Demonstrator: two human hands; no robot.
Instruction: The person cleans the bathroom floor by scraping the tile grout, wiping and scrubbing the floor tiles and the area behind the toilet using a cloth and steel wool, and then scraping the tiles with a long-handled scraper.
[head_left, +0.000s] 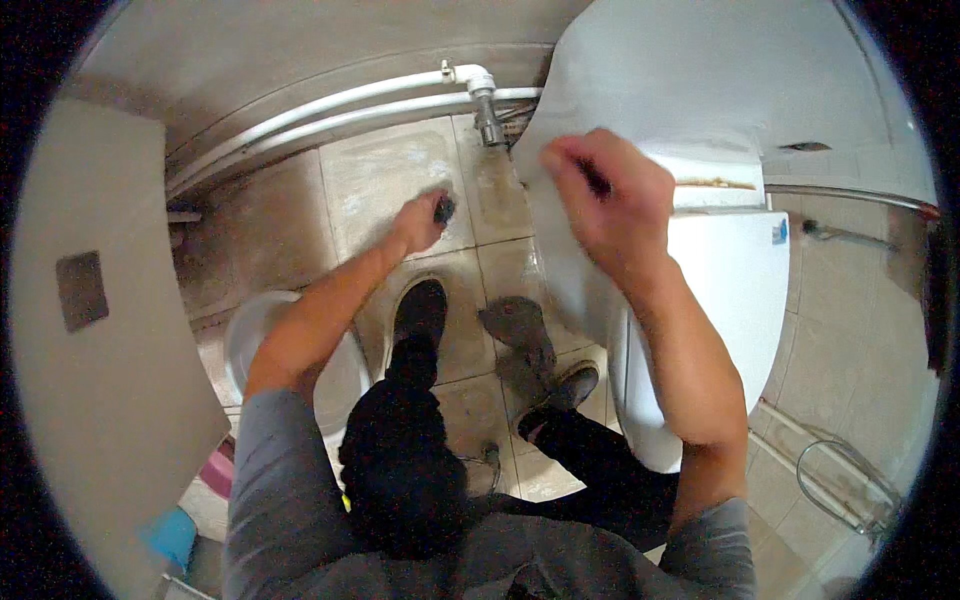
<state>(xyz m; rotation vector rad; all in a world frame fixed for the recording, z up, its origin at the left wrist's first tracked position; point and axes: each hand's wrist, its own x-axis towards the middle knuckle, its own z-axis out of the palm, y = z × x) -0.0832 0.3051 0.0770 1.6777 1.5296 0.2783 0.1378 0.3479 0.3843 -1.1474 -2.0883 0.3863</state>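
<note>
My left hand (420, 225) is closed around a small dark object (444, 210), just above the tiled floor (390, 180). Only the object's end shows, so I cannot say what it is. My right hand (622, 195) is raised close to the camera in front of a pale curved panel (660, 82). Its fingers are curled and blurred. A dark patch shows inside the curl, and whether that is shadow or a held thing is unclear. Under my right forearm is a white toilet with its lid (720, 300) down.
White pipes (360, 97) run along the wall to a metal fitting (489, 124). A white plastic tub (259, 322) sits beneath my left forearm. At left stands a beige panel (112, 375). My shoes (420, 311) rest on the tiles. A metal rail (847, 193) is at right.
</note>
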